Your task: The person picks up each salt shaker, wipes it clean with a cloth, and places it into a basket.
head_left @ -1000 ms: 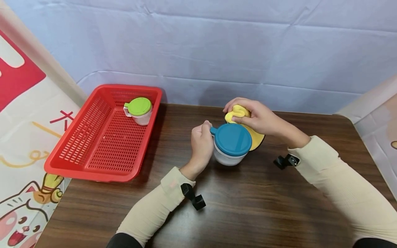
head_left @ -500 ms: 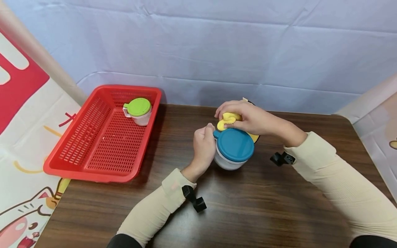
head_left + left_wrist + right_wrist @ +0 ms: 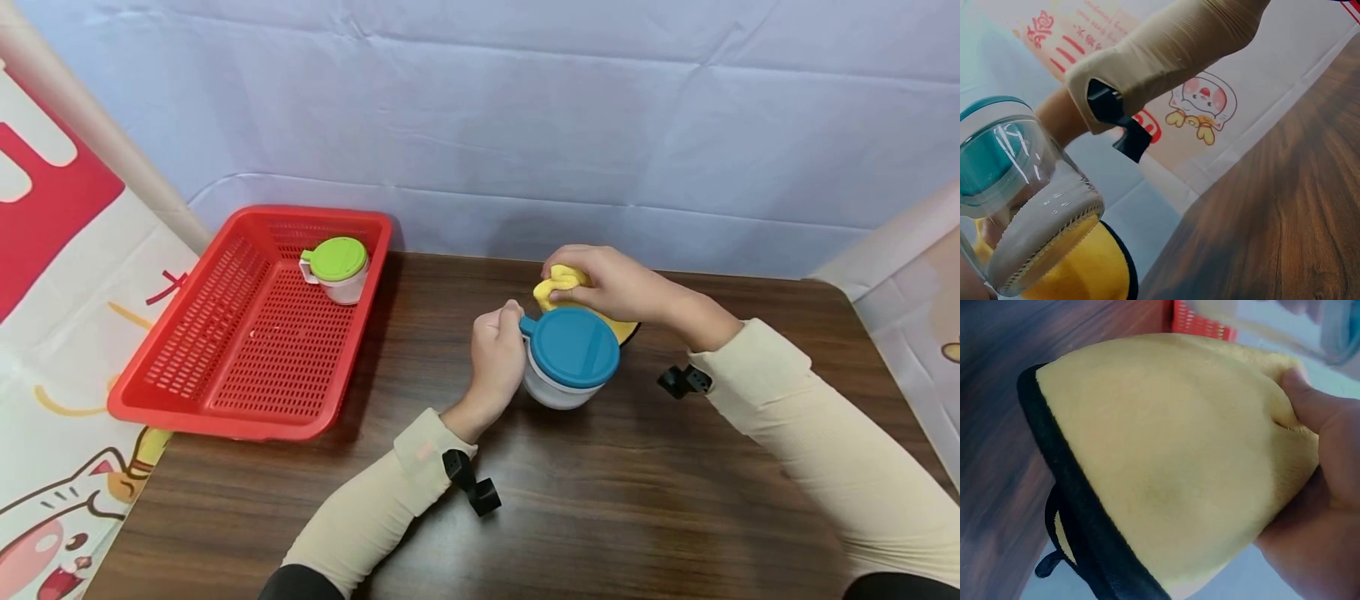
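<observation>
My left hand (image 3: 495,358) grips the handle of a seasoning jar with a blue lid (image 3: 575,347). In the left wrist view, the tilted jar (image 3: 1047,206) shows a see-through body with a ridged base edge. Just behind the jar, my right hand (image 3: 622,287) pinches a bunched yellow cloth (image 3: 555,287) between thumb and fingers. The right wrist view shows the cloth (image 3: 1166,462) hanging down from the hand, with black edging and a small loop. From above, the lid hides part of the cloth.
A red perforated basket (image 3: 337,392) stands at the left of the dark wooden table (image 3: 637,500). Inside its back right corner sits a similar jar with a green lid (image 3: 337,258). A pale cloth backdrop (image 3: 480,125) rises behind the table's far edge.
My right hand with the cloth has moved left and toward me over the jar's back edge, then back right. The jar in my left hand has shifted slightly right and nearer.
</observation>
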The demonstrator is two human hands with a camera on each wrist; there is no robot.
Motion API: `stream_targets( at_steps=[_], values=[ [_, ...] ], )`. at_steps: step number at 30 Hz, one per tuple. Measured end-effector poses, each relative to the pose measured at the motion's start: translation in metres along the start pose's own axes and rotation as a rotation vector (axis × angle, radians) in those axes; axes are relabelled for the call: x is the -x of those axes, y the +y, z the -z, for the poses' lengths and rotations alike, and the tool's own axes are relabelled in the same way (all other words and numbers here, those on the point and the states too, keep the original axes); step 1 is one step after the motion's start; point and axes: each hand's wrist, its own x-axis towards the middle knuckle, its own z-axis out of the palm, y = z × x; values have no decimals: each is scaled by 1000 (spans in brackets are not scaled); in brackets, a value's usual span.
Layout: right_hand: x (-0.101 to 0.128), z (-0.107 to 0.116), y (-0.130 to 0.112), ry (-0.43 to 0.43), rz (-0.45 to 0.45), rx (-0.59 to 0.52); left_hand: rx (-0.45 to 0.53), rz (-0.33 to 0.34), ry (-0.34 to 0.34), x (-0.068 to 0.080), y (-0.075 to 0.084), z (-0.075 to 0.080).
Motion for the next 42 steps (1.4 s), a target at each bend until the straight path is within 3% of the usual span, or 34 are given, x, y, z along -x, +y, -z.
stream_targets(
  at_steps=[6,22,35,42],
  values=[
    [8,-3,6,34,-87,44,14,19,2,0,0,2],
    [48,-2,19,111,-164,181,76,10,48,-4,-2,9],
    [107,9,46,169,-99,495,72,30,79,-6,-3,17],
    [137,-12,63,182,-56,603,78,41,89,-7,-4,18]
  ],
)
